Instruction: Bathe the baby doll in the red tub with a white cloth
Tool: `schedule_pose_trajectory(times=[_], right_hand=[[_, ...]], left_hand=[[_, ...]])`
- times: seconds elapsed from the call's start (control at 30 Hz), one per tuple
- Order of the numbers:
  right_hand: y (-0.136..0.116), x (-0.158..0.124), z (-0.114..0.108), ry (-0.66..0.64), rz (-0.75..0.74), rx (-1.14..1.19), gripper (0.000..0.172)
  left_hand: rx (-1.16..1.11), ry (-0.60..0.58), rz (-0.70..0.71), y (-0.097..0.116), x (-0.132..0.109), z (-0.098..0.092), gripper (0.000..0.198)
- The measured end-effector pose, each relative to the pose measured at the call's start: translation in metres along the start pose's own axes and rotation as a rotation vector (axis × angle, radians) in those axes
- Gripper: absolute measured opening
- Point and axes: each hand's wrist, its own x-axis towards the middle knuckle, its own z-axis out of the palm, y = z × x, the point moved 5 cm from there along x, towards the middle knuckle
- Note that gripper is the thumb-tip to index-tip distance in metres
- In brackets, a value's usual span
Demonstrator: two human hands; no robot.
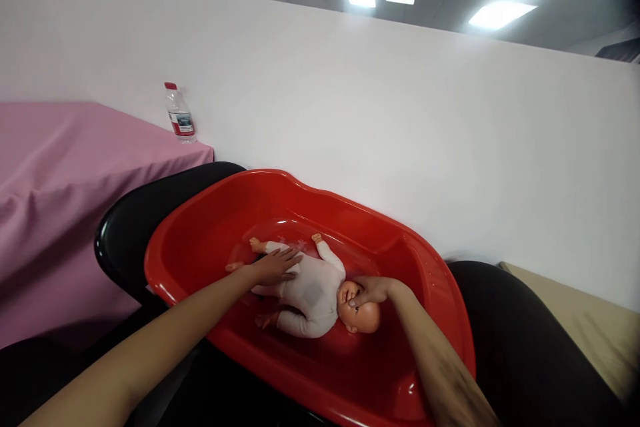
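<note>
Doll (pixel 310 290) lying in the tub (pixel 430 267), left hand (pixel 275 265) on its body, right hand (pixel 373 290) at its face — bottle (pixel 179 113) on the surface (pixel 75 167) far left, behind

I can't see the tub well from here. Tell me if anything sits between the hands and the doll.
Nothing visible does. The left hand lies flat on the doll at its legs and belly, and the right hand touches its face. Both reach it directly over the red tub rim.
</note>
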Motion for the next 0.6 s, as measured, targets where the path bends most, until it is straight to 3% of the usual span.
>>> schedule_pose_trajectory(times=[0.27,0.4,0.5,0.6], right_hand=[[-0.004,-0.005,0.0,-0.005,0.05,-0.008,0.067],[-0.011,-0.008,0.001,-0.035,0.019,-0.017,0.069],[-0.01,-0.008,0.001,-0.026,0.03,-0.028,0.07],[-0.007,-0.006,0.0,-0.026,0.022,-0.019,0.073]], left_hand=[[0.22,-0.002,-0.224,-0.029,-0.003,0.001,0.075],[0.262,0.048,-0.37,-0.03,-0.009,-0.018,0.077],[0.33,0.072,-0.563,-0.03,-0.016,-0.042,0.074],[0.226,0.07,-0.699,-0.031,-0.024,-0.063,0.063]])
